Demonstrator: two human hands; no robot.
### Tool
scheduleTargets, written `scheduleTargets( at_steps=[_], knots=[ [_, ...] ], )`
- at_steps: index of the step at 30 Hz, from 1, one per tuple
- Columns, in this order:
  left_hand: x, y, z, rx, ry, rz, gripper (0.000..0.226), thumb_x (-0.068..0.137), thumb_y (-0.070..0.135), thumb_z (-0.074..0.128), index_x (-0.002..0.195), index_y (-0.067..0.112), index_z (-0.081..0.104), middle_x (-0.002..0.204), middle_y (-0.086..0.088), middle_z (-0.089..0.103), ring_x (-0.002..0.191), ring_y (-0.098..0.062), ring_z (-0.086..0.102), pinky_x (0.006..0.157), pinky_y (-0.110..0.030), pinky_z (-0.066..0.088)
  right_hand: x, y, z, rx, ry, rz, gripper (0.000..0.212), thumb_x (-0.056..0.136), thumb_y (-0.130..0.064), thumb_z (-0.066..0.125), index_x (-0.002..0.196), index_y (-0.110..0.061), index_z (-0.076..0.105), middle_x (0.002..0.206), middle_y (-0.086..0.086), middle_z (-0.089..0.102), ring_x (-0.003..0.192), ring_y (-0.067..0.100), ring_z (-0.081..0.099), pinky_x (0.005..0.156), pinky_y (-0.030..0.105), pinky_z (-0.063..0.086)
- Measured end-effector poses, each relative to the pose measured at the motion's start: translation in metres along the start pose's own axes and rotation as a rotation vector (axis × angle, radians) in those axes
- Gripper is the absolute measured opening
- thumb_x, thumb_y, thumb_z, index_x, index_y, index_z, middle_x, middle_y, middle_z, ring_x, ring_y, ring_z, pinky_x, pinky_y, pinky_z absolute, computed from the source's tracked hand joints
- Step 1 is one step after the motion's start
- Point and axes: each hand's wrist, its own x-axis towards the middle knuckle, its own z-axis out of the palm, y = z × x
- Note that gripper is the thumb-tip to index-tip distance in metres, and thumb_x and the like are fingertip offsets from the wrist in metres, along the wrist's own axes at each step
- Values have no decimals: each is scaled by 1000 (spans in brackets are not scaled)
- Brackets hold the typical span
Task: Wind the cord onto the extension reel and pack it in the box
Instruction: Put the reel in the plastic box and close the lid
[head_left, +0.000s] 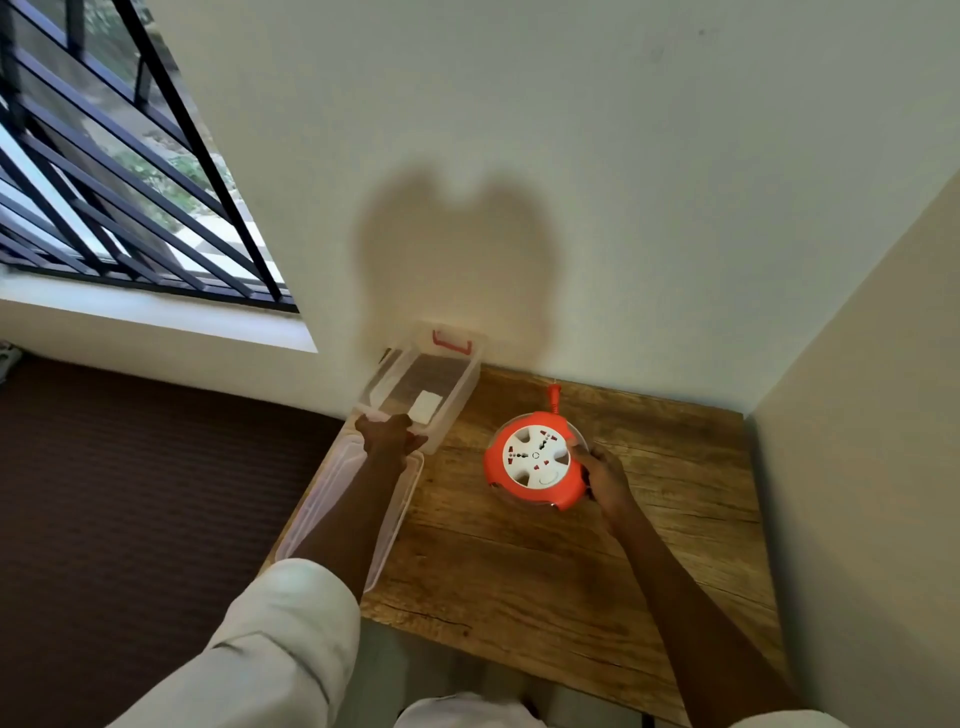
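Reel (535, 460) sits on table (571, 571) — right hand (605, 475) grips its rim; left hand (389, 434) grips box (457, 395) edge — no legible writing.

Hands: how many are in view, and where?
2. The left hand rests on the clear box rim; the right hand grips the orange reel on the table.

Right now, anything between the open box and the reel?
No. In the head view, only bare wooden table separates the clear box from the orange reel; nothing lies there.
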Motion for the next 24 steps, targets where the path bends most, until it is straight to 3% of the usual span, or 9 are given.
scheduleTargets(
  at_steps=[4,7,12,16,20,24],
  knots=[
    [-10,-12,8,-32,-115,-70,79,86,-5,66,149,20,26,129,-23,55,96,-37,69,50,-33,60,-12,-1,-10,84,32,-11,22,99,-27,62,114,-12,66,105,8,73,81,18,71,53,23,55],
    [-11,-21,12,-52,-165,-47,83,84,-10,67,149,22,26,131,-20,51,97,-37,66,52,-36,62,-21,2,-17,161,93,-26,27,97,-24,64,117,-5,66,103,11,73,75,17,73,51,23,56],
    [-24,-31,10,70,-387,-11,74,81,-9,71,143,17,40,133,-22,53,107,-41,64,59,-43,63,-50,7,-26,271,216,-57,24,98,-22,63,114,-4,65,94,4,73,64,9,73,48,21,55],
    [-45,-33,9,286,-580,10,67,86,-7,66,144,20,42,124,-23,61,87,-34,68,53,-37,60,-76,16,-33,289,299,-86,30,97,-25,64,116,-3,67,99,7,75,81,20,74,56,27,59],
    [-56,-36,5,452,-703,11,69,91,0,66,152,19,38,119,-21,66,81,-35,71,60,-39,63,-97,21,-37,241,364,-119,31,94,-34,67,110,-7,70,105,11,76,89,26,74,67,35,61],
    [-66,-41,4,539,-749,42,61,91,8,70,147,16,46,106,-14,70,75,-31,73,59,-38,63,-116,11,-35,142,426,-169,31,96,-38,64,108,-10,69,99,4,76,83,17,74,53,22,55]
  ],
)
